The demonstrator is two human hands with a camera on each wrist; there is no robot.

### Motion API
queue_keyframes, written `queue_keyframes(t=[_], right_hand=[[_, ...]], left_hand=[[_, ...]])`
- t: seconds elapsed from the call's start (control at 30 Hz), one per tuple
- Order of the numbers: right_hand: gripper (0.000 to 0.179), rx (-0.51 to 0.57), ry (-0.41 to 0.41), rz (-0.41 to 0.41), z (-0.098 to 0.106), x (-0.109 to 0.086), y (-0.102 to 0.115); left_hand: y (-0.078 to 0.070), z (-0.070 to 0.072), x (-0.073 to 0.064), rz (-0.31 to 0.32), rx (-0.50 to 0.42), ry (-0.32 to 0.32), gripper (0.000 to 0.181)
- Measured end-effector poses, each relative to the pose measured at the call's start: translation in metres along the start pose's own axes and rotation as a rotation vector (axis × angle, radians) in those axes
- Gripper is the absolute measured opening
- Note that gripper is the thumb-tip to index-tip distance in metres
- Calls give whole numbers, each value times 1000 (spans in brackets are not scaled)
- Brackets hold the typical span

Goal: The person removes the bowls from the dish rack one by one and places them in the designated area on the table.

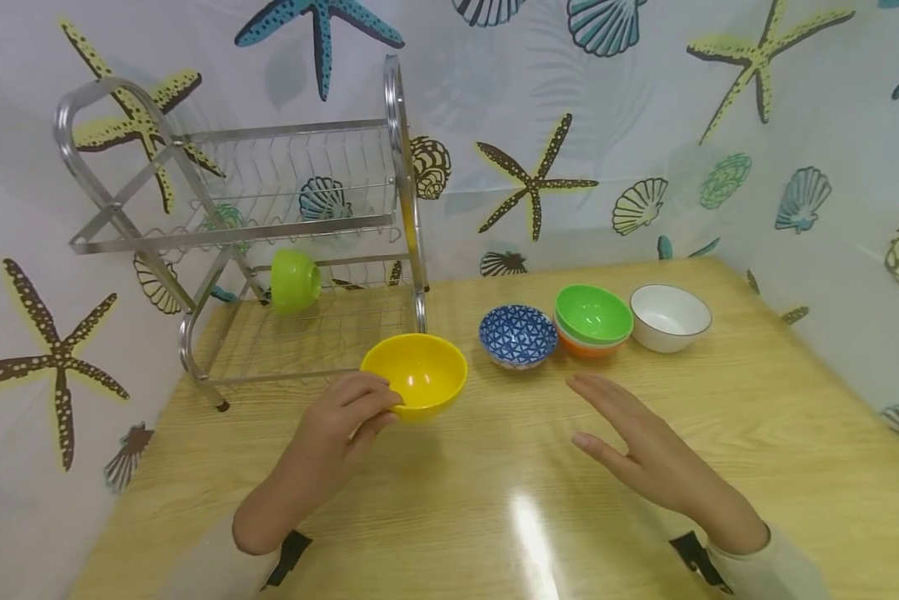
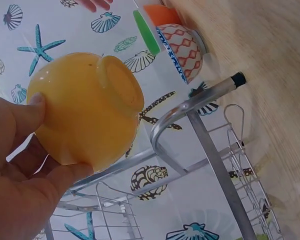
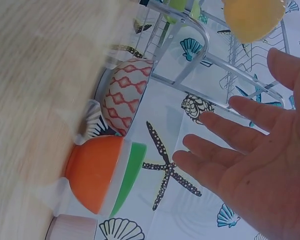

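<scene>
My left hand (image 1: 346, 417) pinches the near left rim of a yellow bowl (image 1: 437, 400), raised above the table in front of the dish rack. In the left wrist view the bowl's underside and foot ring (image 2: 122, 82) face the camera, thumb and fingers on its rim. My right hand (image 1: 644, 450) hovers over the table with fingers extended, holding nothing. Beyond it stand a blue-patterned bowl (image 1: 518, 335), a stack with a green bowl (image 1: 593, 314) on top and an orange bowl (image 3: 95, 172) at the bottom, and a white bowl (image 1: 670, 317).
A two-tier metal dish rack (image 1: 292, 225) stands at the back left. On its lower tier a lime-green bowl (image 1: 293, 282) lies on its side. Behind the wooden table (image 1: 494, 517) hangs a curtain (image 1: 456, 100) printed with starfish and shells.
</scene>
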State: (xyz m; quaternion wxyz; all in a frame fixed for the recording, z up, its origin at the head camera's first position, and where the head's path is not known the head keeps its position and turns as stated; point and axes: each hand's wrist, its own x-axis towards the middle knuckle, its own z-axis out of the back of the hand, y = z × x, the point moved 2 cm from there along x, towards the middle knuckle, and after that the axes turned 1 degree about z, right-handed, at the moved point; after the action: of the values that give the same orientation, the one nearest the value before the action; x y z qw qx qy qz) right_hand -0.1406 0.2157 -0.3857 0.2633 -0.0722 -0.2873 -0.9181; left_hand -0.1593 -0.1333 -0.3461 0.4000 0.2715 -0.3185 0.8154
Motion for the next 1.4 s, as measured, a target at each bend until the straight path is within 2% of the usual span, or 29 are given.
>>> queue_keyframes(t=[0.07,0.2,0.3,0.43,0.57,0.77,0.87,1.17,1.27,1.4], right_hand=[[61,0,-1,2,-1,0,1],[62,-3,0,8,-2,1,5],[62,-24,-23,24,-2,1,11],[64,-55,-85,66,1,0,23],[63,-41,-151,170,5,-1,34],[50,21,-229,376,4,-2,48],[45,31,-249,433,1,-2,51],[32,40,-256,453,-1,-3,53],[32,26,-255,430,-1,-4,53],[35,-15,-294,427,-2,-4,57]], left_hand=[[-4,-6,3,-21,-10,24,29],[-12,-16,9,-39,-41,66,12],[-18,-23,12,-55,-55,94,21],[-28,-33,17,-74,-84,134,20],[-36,-43,21,-90,-103,158,18],[-46,-54,27,-128,-104,183,16],[-49,-58,29,-125,-102,202,15],[-51,-62,32,-118,-73,212,14],[-51,-63,33,-126,-68,210,14],[-52,-63,32,-140,-58,197,14]])
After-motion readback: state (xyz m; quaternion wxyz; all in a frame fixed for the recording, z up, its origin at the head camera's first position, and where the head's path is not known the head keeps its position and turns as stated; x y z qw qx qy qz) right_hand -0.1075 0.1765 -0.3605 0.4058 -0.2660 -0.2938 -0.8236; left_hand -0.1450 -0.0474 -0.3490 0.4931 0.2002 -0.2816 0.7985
